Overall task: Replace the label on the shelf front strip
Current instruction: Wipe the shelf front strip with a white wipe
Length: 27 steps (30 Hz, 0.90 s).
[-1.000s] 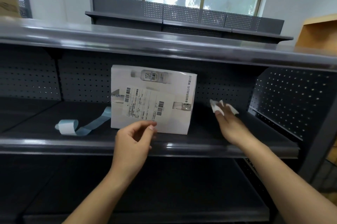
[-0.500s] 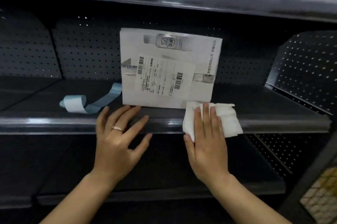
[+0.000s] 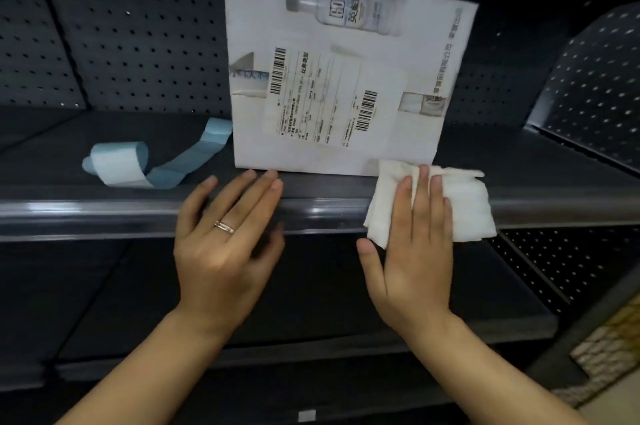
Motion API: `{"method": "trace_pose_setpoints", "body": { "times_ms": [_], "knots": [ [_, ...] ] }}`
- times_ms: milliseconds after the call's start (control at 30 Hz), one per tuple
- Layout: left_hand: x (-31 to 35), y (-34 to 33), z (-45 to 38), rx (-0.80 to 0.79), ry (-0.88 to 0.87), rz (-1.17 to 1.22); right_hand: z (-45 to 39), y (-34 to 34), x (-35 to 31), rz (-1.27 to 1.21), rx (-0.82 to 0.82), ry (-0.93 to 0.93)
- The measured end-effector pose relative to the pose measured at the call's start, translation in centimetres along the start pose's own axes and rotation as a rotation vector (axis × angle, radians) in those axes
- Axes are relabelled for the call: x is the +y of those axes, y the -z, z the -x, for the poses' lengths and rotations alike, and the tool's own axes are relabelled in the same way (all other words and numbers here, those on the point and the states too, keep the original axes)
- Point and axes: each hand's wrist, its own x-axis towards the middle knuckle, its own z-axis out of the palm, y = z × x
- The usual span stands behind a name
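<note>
The shelf front strip (image 3: 104, 215) is a glossy dark rail running across the middle of the view. My right hand (image 3: 412, 251) lies flat over a folded white tissue (image 3: 467, 213), pressing it against the strip right of centre. My left hand (image 3: 225, 241), with a ring on one finger, rests open and flat on the strip just left of it, fingers spread and holding nothing. A curled roll of blue-backed labels (image 3: 138, 165) lies on the shelf behind the strip at the left.
A white cardboard box (image 3: 346, 71) with a shipping label stands on the shelf right behind both hands. Dark perforated panels (image 3: 138, 43) form the back and the right side. A lower shelf (image 3: 311, 338) runs beneath my forearms.
The view dropped and came closer. My right hand brought the tissue down from the shelf onto the front strip. My left hand opened flat on the strip.
</note>
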Motion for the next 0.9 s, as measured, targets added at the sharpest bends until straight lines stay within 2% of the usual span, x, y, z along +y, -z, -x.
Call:
{"method": "trace_pose_setpoints", "body": {
  "times_ms": [333,500,633,900],
  "knots": [
    [0.0,0.4,-0.3,0.001,0.091,0.062,-0.1,-1.9,-5.6,-0.051,0.052,0.065],
    [-0.9,1.1,0.2,-0.056,0.059,0.02,-0.1,-2.4,-7.7,-0.082,0.05,0.079],
    [-1.7,1.1,1.5,-0.023,0.095,-0.036,-0.2,-2.6,-9.0,-0.09,0.041,0.105],
    [-2.0,0.2,1.6,0.091,0.139,0.075,-0.9,-2.7,-13.2,-0.099,-0.03,0.248]
  ]
}}
